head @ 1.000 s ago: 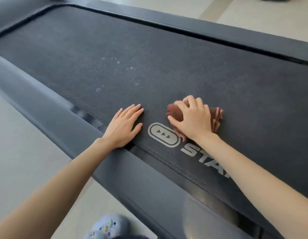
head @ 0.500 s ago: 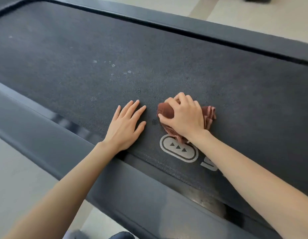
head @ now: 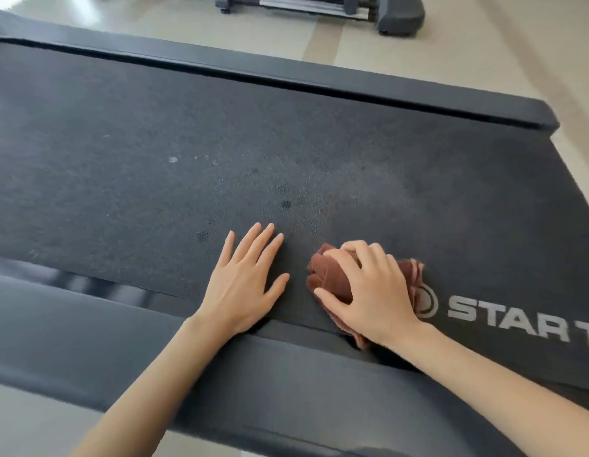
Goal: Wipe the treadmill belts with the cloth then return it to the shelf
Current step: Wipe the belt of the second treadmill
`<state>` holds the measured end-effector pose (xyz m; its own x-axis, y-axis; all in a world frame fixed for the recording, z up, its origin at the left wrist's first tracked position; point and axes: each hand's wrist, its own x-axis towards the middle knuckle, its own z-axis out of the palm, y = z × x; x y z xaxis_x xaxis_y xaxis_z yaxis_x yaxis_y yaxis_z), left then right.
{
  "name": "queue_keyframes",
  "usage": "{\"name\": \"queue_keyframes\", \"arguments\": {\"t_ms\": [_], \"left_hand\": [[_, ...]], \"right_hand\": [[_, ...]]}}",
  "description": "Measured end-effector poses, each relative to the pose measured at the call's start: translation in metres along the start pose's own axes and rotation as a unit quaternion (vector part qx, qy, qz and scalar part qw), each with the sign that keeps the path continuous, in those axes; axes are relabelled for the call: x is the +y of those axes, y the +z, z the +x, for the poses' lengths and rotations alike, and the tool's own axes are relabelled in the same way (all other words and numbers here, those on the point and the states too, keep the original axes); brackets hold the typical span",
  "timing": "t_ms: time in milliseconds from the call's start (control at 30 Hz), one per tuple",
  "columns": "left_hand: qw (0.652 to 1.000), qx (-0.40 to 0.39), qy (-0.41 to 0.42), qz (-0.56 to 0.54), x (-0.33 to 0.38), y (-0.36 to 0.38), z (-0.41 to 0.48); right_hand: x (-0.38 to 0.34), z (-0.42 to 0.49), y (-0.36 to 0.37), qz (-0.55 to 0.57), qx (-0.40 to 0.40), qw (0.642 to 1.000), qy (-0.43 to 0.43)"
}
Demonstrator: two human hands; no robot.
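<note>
We've got just the one head cam, wide-angle, looking forward and down across the treadmill belt (head: 187, 143) from over its near side rail (head: 88, 324). Pretty close in: forearms enter from the bottom edge, floor (head: 451, 67) up top.

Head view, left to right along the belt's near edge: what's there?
In order: left hand flat on the belt → right hand gripping the bunched cloth → white STAR lettering.
</note>
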<state>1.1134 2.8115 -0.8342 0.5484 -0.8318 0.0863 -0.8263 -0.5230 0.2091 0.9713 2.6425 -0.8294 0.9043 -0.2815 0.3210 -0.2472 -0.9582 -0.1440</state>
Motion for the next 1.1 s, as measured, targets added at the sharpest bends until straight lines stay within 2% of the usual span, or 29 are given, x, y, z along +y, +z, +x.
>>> {"name": "queue_keyframes", "arguments": {"t_ms": [67, 133, 200, 333, 400, 467, 600, 667, 733, 833, 867, 900, 1000, 1100], "left_hand": [[1.0, 0.001, -0.008, -0.014, -0.004, -0.002, -0.013], [1.0, -0.011, -0.017, -0.014, -0.01, -0.001, -0.023], [1.0, -0.021, -0.016, -0.011, -0.012, 0.0, -0.026], [1.0, -0.014, -0.02, -0.012, -0.009, 0.0, -0.026], [1.0, -0.009, -0.022, -0.02, -0.009, -0.001, -0.027], [0.999, -0.003, -0.029, -0.028, -0.011, -0.002, -0.027], [0.999, -0.005, -0.034, -0.034, -0.011, -0.003, -0.027], [0.998, -0.01, -0.035, -0.042, -0.01, -0.005, -0.027], [0.998, -0.018, -0.034, -0.042, -0.01, -0.006, -0.028], [0.998, -0.011, -0.045, -0.044, -0.008, -0.008, -0.026], [0.998, -0.011, -0.048, -0.044, -0.007, -0.009, -0.026], [0.998, -0.011, -0.05, -0.043, -0.005, -0.01, -0.026], [0.998, -0.016, -0.053, -0.041, -0.004, -0.012, -0.025], [0.998, -0.023, -0.054, -0.038, -0.004, -0.012, -0.025]], "right_hand": [[-0.002, -0.012, -0.005, 0.007, -0.009, 0.999, -0.041], [0.01, -0.005, -0.009, -0.009, -0.016, 0.999, -0.045], [0.021, 0.015, -0.007, -0.037, -0.011, 0.999, 0.002], [0.022, 0.069, 0.013, -0.075, -0.008, 0.985, 0.153], [0.009, 0.08, 0.018, -0.087, 0.001, 0.978, 0.19], [-0.006, 0.068, 0.018, -0.065, 0.015, 0.986, 0.151], [-0.009, 0.018, 0.009, 0.012, 0.024, 0.999, -0.047], [0.012, 0.019, 0.005, 0.014, 0.011, 0.997, -0.073], [0.039, 0.037, 0.006, -0.003, 0.02, 1.0, -0.005], [0.063, 0.09, 0.014, -0.041, 0.025, 0.983, 0.175], [0.062, 0.104, 0.019, -0.059, 0.023, 0.975, 0.213], [0.055, 0.112, 0.024, -0.071, 0.023, 0.974, 0.214], [0.029, 0.111, 0.033, -0.039, 0.038, 0.996, 0.07], [0.041, 0.097, 0.025, 0.022, 0.01, 0.997, -0.075]]}}
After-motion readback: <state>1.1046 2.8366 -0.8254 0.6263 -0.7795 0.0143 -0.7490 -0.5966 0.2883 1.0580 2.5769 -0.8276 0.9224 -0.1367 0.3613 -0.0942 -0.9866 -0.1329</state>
